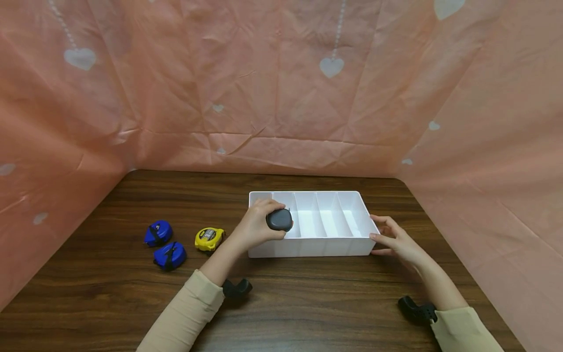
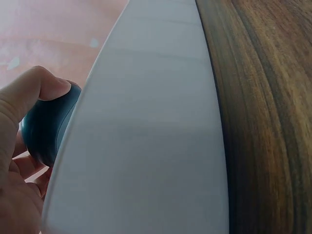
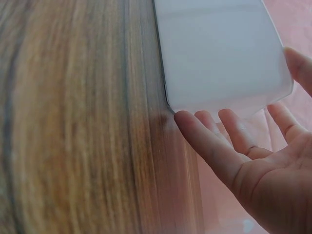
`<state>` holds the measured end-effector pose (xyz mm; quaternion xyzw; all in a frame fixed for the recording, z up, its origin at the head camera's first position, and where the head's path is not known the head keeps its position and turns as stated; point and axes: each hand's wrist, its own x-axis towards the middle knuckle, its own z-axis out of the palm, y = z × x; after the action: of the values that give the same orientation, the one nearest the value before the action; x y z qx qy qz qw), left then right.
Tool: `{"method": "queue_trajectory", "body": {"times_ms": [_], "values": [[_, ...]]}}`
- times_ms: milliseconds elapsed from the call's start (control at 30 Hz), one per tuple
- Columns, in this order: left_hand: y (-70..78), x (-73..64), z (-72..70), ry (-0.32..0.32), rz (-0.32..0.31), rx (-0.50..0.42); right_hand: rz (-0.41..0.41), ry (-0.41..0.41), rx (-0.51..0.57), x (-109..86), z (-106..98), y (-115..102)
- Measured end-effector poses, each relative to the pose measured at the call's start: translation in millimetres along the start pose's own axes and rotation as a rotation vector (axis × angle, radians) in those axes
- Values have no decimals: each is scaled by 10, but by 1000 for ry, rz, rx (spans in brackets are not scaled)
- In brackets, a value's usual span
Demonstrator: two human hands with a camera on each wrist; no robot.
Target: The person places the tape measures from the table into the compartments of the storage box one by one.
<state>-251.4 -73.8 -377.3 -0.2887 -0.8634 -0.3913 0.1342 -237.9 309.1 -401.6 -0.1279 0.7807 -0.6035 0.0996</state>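
The left grip (sleeve cut off below) partly hides the tray.

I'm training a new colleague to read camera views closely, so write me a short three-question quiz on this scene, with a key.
1. Count: how many blue cases lie on the wooden table to the left of the yellow tape measure?

2. True or false: the right hand touches the right end of the white tray.

3. Multiple choice: what does the left hand hold?
A) the yellow tape measure
B) a dark rounded object
C) one of the blue cases

Key:
1. Two
2. True
3. B
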Motion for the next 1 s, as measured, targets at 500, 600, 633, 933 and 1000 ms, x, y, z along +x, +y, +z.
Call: {"method": "queue_trajectory", "body": {"times_ms": [500,600,633,933,1000], "values": [[-13,-18,86,-41,49,5,-10,-7,6,-8,-3,-10],[-13,-19,97,-38,56,20,-7,-5,4,-7,-1,-13],[-16,-18,101,-37,60,27,-6,-4,3,-7,0,-14],[-27,-20,120,-75,71,72,1,1,-2,-6,10,-22],[-24,-22,120,-84,73,80,1,2,-2,-6,11,-23]]}}
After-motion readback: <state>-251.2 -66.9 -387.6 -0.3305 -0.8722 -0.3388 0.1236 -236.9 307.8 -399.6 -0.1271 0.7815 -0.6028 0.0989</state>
